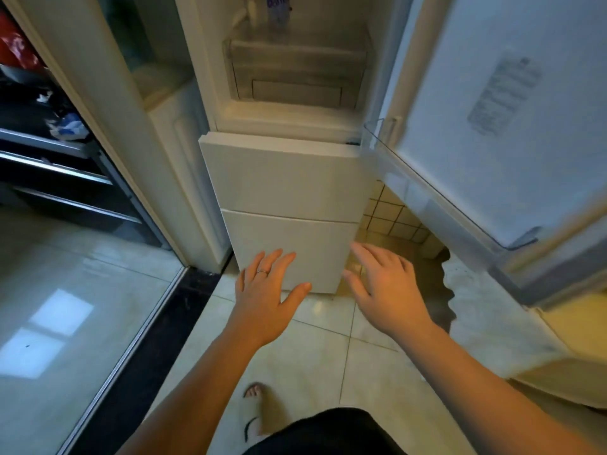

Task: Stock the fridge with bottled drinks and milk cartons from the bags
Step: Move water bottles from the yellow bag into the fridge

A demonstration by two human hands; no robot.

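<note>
A white fridge [289, 178] stands ahead with its upper door [492, 126] swung open to the right. Inside, a clear drawer [295, 73] sits at the bottom of the compartment, and a bottle with a purple label [279, 8] stands above it, partly cut off by the frame. The door's clear shelf [427, 185] holds nothing that I can see. My left hand [267, 297] and my right hand [384, 287] both reach forward with fingers spread, holding nothing, in front of the lower closed fridge doors. A ring is on my left hand.
A sliding glass door and its dark floor track [157, 323] run along the left. Dark shelves with red and blue items [49, 126] lie beyond it. A pale bag [499, 310] lies under the open door at the right. My sandalled foot [262, 412] stands on the tiled floor.
</note>
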